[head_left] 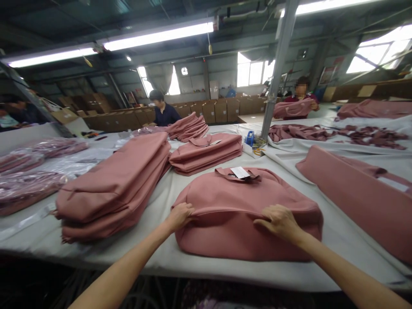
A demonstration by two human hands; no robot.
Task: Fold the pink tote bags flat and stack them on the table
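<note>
Hands | left hand [180, 216] gripping pink garment [247, 214] edge | right hand [279, 222] pinching its top fold

Right in front of you, at six o'clock on the table, lies the pink garment [244, 210]: dusty-rose cloth, folded into a thick, rounded bundle with a domed far edge and a straight near edge. It lies flat, its collar turned toward twelve o'clock, and a white tag [240, 172] sits on that collar. The near fold bulges up where the cloth is doubled over, smooth across the top.
</note>
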